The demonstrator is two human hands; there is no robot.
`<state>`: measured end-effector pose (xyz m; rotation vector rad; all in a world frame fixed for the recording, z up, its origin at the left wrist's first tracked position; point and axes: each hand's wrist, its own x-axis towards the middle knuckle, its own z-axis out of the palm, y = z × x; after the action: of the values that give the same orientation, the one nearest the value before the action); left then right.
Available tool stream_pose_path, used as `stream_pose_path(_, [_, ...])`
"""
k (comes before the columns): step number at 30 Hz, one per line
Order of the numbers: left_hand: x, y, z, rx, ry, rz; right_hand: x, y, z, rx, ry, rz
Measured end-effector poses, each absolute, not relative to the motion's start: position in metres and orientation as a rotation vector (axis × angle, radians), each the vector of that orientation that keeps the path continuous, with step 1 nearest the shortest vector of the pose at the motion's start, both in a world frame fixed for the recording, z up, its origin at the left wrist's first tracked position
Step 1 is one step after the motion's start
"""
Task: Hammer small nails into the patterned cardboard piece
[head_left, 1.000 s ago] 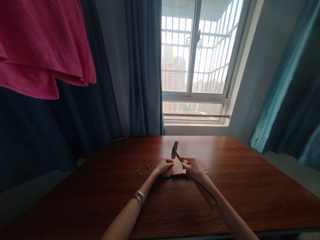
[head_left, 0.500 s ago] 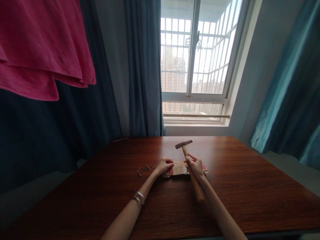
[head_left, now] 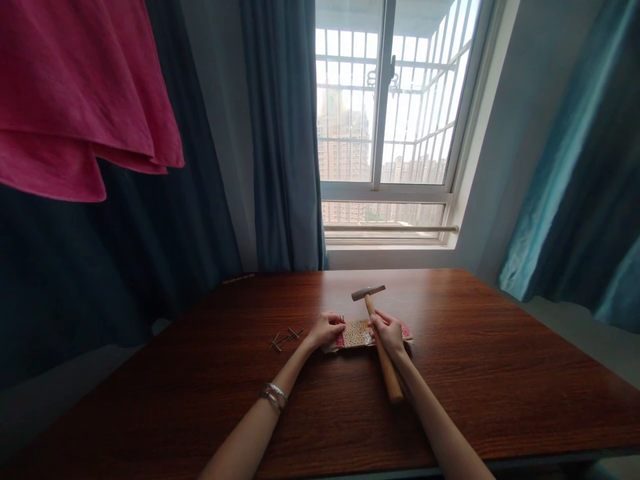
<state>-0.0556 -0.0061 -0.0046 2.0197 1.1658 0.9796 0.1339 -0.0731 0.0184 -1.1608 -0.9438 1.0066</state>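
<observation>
A long patchwork-patterned piece (head_left: 356,334), pink, beige with dark dots and white, lies on the wooden table. My left hand (head_left: 324,329) rests at its left end, thumb and fingers pinched around a thin upright nail (head_left: 343,319). A second thin prong seems to stand beside it, too small to be sure. My right hand (head_left: 389,333) grips a hammer (head_left: 388,370) by the middle of its wooden handle. The metal head is raised beyond the piece, and the hand covers part of the piece's right side. Several loose nails (head_left: 287,339) lie left of my left hand.
The brown table (head_left: 200,393) spreads out on all sides. Behind it are a barred window (head_left: 377,190) and a blue curtain (head_left: 287,167). A pink cloth (head_left: 90,107) hangs at upper left, and another curtain (head_left: 565,173) hangs at right.
The hammer head has dipped slightly toward the patterned piece, and the handle no longer looks blurred. My left hand keeps its pinch in the same place. The whole view has shifted a little.
</observation>
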Motion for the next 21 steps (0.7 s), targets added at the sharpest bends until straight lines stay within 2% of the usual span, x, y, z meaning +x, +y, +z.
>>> stream_pose_path(8, [-0.072,0.000,-0.001,1.882,1.090,0.898,0.137,-0.075,0.018,-1.163,-0.940,1.012])
stream_pose_path(21, [-0.063,0.000,-0.007,1.905,1.134,0.993,0.137,-0.071,0.009,-1.180,-0.913,1.035])
